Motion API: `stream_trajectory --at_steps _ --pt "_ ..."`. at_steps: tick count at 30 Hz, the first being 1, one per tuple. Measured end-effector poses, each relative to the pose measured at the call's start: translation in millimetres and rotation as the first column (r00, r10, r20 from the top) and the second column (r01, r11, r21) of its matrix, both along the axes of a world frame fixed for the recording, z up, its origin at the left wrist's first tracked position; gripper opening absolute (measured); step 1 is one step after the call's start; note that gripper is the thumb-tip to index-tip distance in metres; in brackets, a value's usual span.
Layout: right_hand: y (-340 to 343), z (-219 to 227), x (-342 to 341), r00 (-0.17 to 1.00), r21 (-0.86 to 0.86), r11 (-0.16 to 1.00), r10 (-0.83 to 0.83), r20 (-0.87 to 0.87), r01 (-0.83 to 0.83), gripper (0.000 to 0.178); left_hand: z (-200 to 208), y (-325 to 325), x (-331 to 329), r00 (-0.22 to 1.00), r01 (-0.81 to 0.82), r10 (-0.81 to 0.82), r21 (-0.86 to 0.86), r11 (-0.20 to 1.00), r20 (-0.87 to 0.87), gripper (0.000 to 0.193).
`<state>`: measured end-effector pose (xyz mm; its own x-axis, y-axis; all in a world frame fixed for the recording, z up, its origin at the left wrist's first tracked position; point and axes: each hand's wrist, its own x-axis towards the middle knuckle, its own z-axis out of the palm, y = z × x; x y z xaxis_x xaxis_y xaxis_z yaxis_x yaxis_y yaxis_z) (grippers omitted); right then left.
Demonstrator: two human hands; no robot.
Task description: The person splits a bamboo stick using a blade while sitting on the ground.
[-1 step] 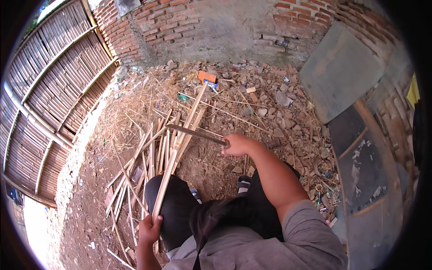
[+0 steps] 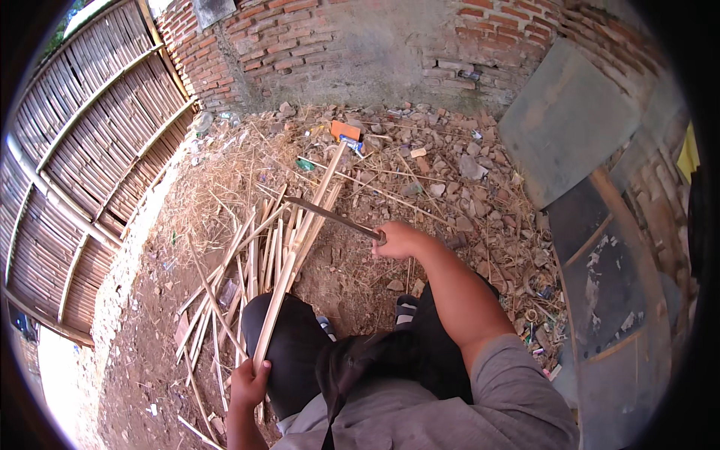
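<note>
Right hand [image 2: 397, 241]: clenched around the handle of a knife [image 2: 334, 216], its blade pointed between nine and ten o'clock. Left hand [image 2: 250, 382]: near end of a slat [image 2: 280, 292] grasped, thumb laid along the top.

Change noted: the blade's tip has been swung slightly toward twelve o'clock, while the slat and the left grip are seen unmoved. From this it is judged that the slat is being kept steady and only the knife worked over it.

From the left grip, the slat is run out between twelve and one o'clock, over the left thigh [image 2: 274, 330]. From the right grip, it is crossed by the blade toward ten o'clock; whether contact is made cannot be told.

Farther out: loose slats [image 2: 253, 262] heaped just below nine o'clock from the right hand. Past the slat's far end, an orange block [image 2: 345, 130] and a blue wrapper [image 2: 350, 143]. Rubble [image 2: 469, 166] scattered at two o'clock; brick wall [image 2: 360, 64] at twelve.
</note>
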<state>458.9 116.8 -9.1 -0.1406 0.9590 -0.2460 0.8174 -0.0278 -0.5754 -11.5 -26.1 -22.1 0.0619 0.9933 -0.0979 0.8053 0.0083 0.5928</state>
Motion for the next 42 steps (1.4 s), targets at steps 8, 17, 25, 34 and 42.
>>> stream_trajectory --at_steps 8,17,25,34,42 --pt "-17 -1 -39 0.981 0.069 0.981 0.176 0.079 -0.182 0.044 9 -2 6 0.998 0.002 0.000 0.021 1.000 -0.061 0.045" --pt "3 -22 11 0.992 0.050 0.991 -0.124 -0.032 0.125 0.045 5 1 5 0.997 0.008 -0.005 0.039 0.999 -0.078 0.053" --pt "-13 -7 -37 0.966 0.035 0.969 0.240 0.092 -0.244 0.043 5 -1 0 0.999 0.007 -0.006 0.022 1.000 -0.036 0.052" --pt "0 -10 1 0.995 -0.004 0.996 -0.088 -0.055 0.088 0.052 9 0 3 0.994 0.002 -0.005 -0.022 1.000 -0.107 0.050" --pt "-24 9 -51 0.957 -0.010 0.961 0.278 0.084 -0.278 0.037 7 -3 0 0.998 -0.002 0.004 0.024 1.000 -0.060 0.050"
